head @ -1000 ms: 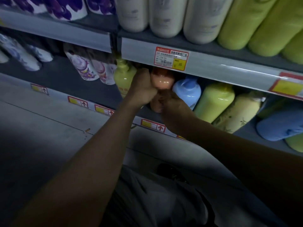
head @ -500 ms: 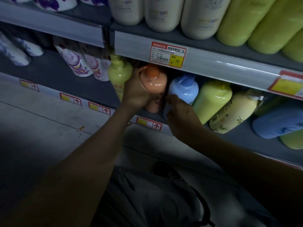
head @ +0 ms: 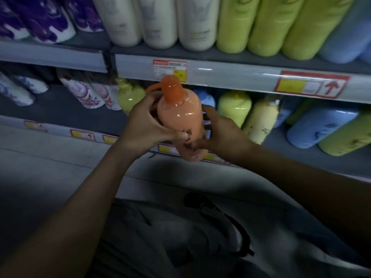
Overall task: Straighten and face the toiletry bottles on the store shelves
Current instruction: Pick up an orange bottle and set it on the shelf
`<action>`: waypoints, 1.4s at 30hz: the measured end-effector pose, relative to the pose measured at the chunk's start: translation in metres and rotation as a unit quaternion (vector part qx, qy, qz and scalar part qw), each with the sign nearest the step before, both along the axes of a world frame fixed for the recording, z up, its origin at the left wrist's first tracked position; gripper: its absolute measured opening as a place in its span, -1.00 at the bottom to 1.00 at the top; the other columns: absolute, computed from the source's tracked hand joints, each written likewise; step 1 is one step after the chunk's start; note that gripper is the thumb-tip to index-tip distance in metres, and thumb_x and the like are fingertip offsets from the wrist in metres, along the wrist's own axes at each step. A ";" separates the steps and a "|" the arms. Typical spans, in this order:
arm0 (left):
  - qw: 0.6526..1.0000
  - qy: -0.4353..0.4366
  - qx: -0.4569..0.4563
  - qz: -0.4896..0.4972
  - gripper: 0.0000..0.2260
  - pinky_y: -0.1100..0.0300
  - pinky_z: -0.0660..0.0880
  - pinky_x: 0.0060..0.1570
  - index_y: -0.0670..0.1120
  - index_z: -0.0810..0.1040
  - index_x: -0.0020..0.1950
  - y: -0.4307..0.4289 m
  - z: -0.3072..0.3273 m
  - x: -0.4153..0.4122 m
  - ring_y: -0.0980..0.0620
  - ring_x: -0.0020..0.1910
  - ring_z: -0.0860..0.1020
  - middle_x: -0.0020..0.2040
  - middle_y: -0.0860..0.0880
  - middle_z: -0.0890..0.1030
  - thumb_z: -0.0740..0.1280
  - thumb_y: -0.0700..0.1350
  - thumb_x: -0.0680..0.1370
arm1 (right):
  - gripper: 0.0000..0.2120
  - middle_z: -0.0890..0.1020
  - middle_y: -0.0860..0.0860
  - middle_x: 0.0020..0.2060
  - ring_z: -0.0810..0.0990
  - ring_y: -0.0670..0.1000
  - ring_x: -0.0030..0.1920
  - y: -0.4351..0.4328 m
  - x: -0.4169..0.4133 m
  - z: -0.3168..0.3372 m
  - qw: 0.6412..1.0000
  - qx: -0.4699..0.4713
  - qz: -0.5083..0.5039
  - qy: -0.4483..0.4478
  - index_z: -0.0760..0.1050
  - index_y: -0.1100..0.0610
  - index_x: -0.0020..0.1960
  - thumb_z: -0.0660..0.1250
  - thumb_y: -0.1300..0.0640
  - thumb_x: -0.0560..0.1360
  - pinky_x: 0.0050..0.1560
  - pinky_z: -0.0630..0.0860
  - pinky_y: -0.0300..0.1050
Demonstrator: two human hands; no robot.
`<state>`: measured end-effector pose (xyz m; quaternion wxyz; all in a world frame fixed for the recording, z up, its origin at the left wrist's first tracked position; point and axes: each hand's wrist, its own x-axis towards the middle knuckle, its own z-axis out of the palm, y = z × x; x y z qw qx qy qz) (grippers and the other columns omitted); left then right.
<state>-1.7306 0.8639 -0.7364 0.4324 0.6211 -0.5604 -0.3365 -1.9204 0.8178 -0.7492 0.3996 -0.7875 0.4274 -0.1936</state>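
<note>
Orange bottle (head: 181,125): held upright in the air, off the shelf, just in front of the lower shelf's front edge. Its pump top (head: 172,89) is up with the spout pointing left, and there is dark print low on its front.
Left hand (head: 145,127): grips the bottle's left side, fingers curled round behind it and the thumb pressed on the front beside the print.
Right hand (head: 220,133): holds the bottle's lower right side, fingers wrapped behind it and the thumb on the front near the base.
Lower shelf (head: 60,109): a yellow-green bottle (head: 128,95) stands behind the left hand. A blue bottle (head: 207,99) is mostly hidden by the orange one. A pale green bottle (head: 233,105) and a leaning cream bottle (head: 261,121) stand to the right. Flower-print bottles (head: 86,93) are toward the left end.
Upper shelf (head: 230,75): cream bottles (head: 156,23) stand in the middle, green bottles (head: 267,25) to their right and purple-patterned bottles (head: 40,21) at the left.
Price tag (head: 169,69): on the upper shelf's front edge, just above the pump top.
</note>
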 end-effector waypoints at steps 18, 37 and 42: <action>0.953 -0.041 -0.054 -0.295 -0.19 0.54 0.41 -0.03 -0.06 0.45 0.25 -0.037 0.009 -0.357 0.21 0.08 0.54 0.15 0.07 0.56 0.68 -0.15 0.06 | -0.25 0.59 0.13 0.13 0.57 0.18 0.11 0.068 -0.347 0.028 0.950 -0.046 -0.295 0.090 0.32 0.17 0.35 0.57 0.13 0.26 0.04 0.50 0.05; 0.972 -0.104 -0.003 -0.211 -0.13 0.02 0.41 0.30 -0.02 0.37 0.37 -0.124 -0.073 -0.518 0.04 0.32 0.43 0.35 0.03 0.46 0.65 -0.05 0.11 | -0.43 0.61 0.11 0.11 0.58 0.18 0.09 -0.032 -0.467 -0.061 0.888 -0.063 -0.437 0.129 0.42 0.10 0.26 0.52 0.15 0.29 0.02 0.51 -0.06; 0.969 -0.154 0.005 -0.195 -0.15 -0.01 0.43 0.27 -0.11 0.38 0.37 -0.130 -0.069 -0.523 -0.02 0.29 0.45 0.34 -0.03 0.48 0.63 -0.05 0.14 | -0.54 0.58 0.12 0.10 0.57 0.19 0.08 -0.044 -0.463 -0.061 0.880 -0.063 -0.452 0.132 0.43 0.11 0.22 0.43 0.19 0.34 -0.02 0.50 -0.05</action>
